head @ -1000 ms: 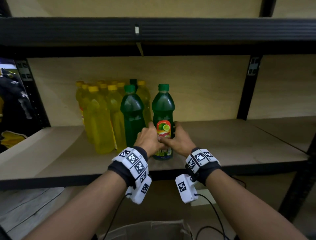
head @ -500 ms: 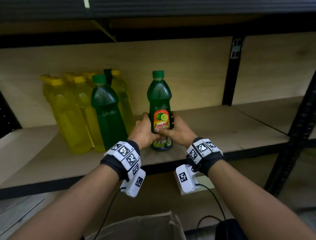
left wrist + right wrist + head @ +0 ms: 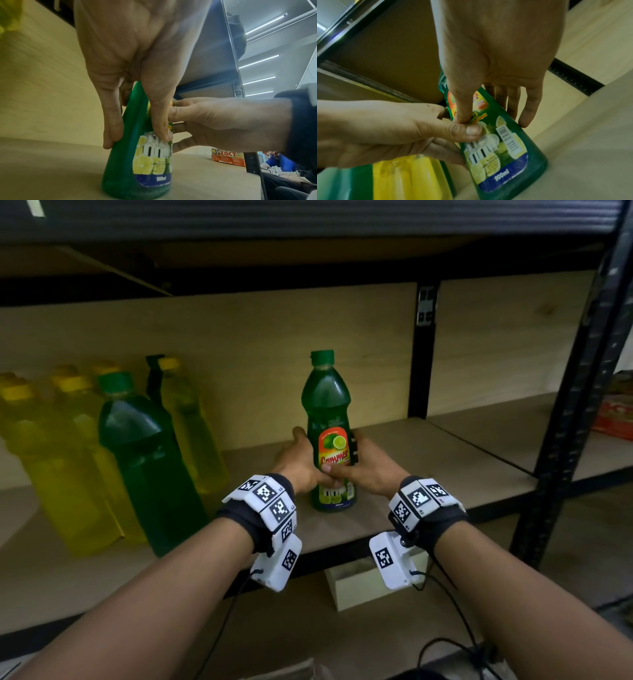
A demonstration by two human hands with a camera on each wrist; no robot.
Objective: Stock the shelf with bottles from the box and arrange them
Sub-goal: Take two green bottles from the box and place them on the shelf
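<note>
A green bottle [image 3: 328, 405] with an orange and lime label stands upright on the wooden shelf board [image 3: 438, 460]. My left hand [image 3: 299, 463] grips its lower left side and my right hand [image 3: 364, 469] grips its right side, thumbs meeting on the label. The left wrist view shows the left hand [image 3: 130, 60] with thumb and fingers round the bottle [image 3: 137, 170], whose base sits on the board. The right wrist view shows the right hand [image 3: 488, 54] holding the bottle [image 3: 505, 155]. To the left stand several yellow bottles [image 3: 61, 460] and another green bottle [image 3: 144, 453].
A black upright [image 3: 422, 354] divides the shelf back; a black post [image 3: 575, 405] stands at the right front. An orange box [image 3: 613, 416] lies in the neighbouring bay. The upper shelf [image 3: 308, 220] hangs overhead. A cardboard box edge [image 3: 291, 672] shows below.
The labelled green bottle has moved right along the shelf with both hands on it; the gap to the other bottles has widened. My view has come closer and turned right.
</note>
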